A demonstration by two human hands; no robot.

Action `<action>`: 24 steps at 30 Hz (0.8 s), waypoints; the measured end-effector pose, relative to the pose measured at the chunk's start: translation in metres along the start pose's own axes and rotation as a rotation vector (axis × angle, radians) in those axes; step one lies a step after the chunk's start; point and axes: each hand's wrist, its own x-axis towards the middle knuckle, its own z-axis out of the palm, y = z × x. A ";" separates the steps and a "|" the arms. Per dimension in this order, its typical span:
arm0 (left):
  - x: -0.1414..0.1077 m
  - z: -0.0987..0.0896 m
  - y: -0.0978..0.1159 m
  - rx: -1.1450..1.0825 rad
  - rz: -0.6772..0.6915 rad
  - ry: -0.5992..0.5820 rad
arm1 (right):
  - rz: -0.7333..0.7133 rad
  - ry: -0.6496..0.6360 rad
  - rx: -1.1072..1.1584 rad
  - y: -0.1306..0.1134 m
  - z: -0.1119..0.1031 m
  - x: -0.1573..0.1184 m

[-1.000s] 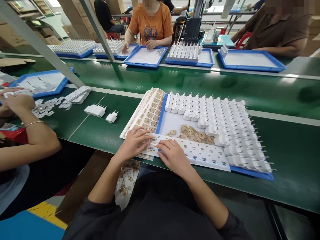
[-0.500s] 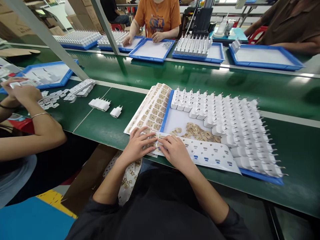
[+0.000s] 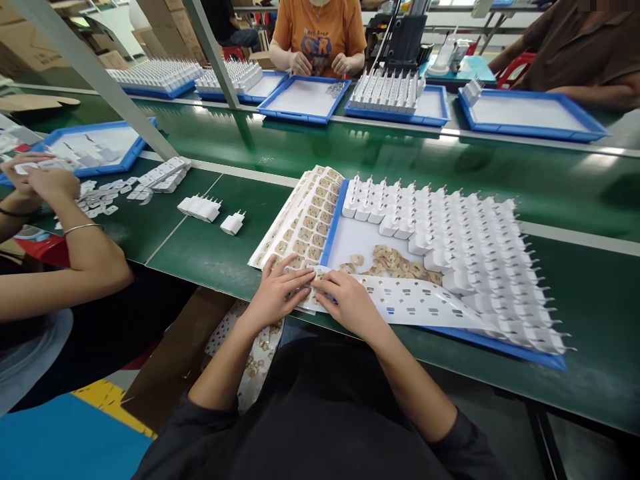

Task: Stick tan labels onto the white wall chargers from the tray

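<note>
Both my hands pinch the near left corner of a white label sheet at the table's near edge.

Far left, a co-worker's hands (image 3: pixel 35 180) hold small white parts beside a loose single charger (image 3: pixel 233 223). Then my left hand (image 3: pixel 280 293), fingertips closed on the label sheet (image 3: pixel 415 303), touches my right hand (image 3: pixel 347 303), gripping the same corner. That sheet lies across the near rim of a blue tray (image 3: pixel 505 348); to the right, rows of white chargers (image 3: pixel 470 247) fill the tray.
</note>
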 end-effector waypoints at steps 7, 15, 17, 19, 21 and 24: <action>0.000 0.000 0.002 -0.010 -0.011 -0.013 | -0.020 -0.078 -0.119 -0.008 -0.008 0.007; 0.000 0.002 0.001 -0.018 -0.012 -0.019 | -0.017 -0.087 -0.078 -0.003 -0.008 0.009; 0.000 0.001 0.002 -0.016 -0.014 -0.022 | -0.020 -0.081 -0.083 -0.002 -0.005 0.010; 0.001 0.001 0.003 -0.008 -0.021 -0.021 | -0.037 -0.075 -0.088 -0.002 -0.005 0.012; 0.002 0.001 0.005 0.002 -0.029 -0.019 | -0.062 -0.049 -0.040 -0.003 -0.009 0.010; 0.003 0.001 0.007 0.013 -0.038 -0.015 | -0.095 0.035 0.174 -0.004 -0.025 -0.002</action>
